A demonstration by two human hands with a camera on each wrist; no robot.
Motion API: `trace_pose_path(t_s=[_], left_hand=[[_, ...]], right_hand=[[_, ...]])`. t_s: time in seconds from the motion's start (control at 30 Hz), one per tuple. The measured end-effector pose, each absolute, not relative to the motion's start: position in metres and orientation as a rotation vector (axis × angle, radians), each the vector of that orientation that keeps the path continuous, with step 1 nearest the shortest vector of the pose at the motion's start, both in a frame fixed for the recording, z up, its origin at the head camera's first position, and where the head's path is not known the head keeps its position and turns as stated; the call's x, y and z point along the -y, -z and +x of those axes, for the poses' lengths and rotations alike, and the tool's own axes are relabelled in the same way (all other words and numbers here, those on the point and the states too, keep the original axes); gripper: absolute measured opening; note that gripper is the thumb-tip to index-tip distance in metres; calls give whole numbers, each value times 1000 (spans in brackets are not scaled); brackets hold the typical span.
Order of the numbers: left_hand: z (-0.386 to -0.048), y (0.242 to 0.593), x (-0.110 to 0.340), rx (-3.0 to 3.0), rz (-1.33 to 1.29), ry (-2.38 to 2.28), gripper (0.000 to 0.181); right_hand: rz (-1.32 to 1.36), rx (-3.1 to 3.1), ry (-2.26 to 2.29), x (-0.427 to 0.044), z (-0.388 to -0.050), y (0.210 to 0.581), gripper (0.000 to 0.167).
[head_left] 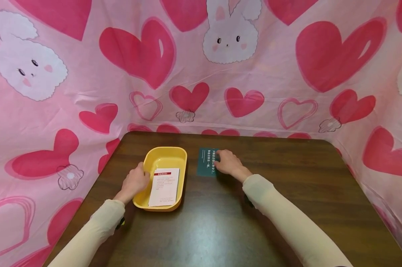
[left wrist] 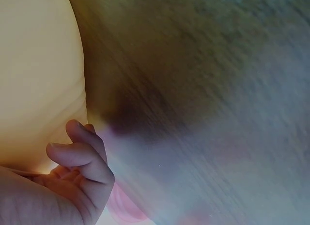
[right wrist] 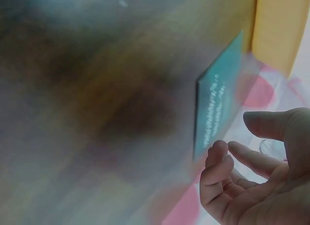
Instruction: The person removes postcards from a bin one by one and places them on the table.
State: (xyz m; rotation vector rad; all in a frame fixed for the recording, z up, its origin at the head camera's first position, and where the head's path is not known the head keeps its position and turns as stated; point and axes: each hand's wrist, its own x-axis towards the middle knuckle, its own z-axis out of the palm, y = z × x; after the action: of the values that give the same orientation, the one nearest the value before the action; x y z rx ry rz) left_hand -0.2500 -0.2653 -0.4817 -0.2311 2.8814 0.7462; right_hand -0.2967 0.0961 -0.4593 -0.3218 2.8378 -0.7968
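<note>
A yellow plastic tray (head_left: 182, 155) stands on the left part of the table, and its wall (left wrist: 38, 80) fills the upper left of the left wrist view. In the tray lies a white printed card (head_left: 164, 189) with a red header band, apparently on top of others. My left hand (head_left: 136, 180) grips the tray's left rim, fingers (left wrist: 77, 155) curled. To the right of the tray a teal card (head_left: 205, 163) with white lettering lies flat. My right hand (head_left: 229, 162) is over the card's right edge, thumb and fingers apart; whether the fingertips touch it is unclear.
The dark brown wooden table (head_left: 214, 230) reaches back to a pink curtain (head_left: 267, 74) printed with hearts and rabbits. The curtain also hangs along the left and right sides.
</note>
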Motion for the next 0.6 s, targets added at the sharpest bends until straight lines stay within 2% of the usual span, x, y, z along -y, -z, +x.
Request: trace_pose_path(t_s=[0.6], left_hand=[[-248, 481, 266, -2865, -234, -763, 50]], right_hand=[[-397, -2837, 852, -61, -305, 406, 53]])
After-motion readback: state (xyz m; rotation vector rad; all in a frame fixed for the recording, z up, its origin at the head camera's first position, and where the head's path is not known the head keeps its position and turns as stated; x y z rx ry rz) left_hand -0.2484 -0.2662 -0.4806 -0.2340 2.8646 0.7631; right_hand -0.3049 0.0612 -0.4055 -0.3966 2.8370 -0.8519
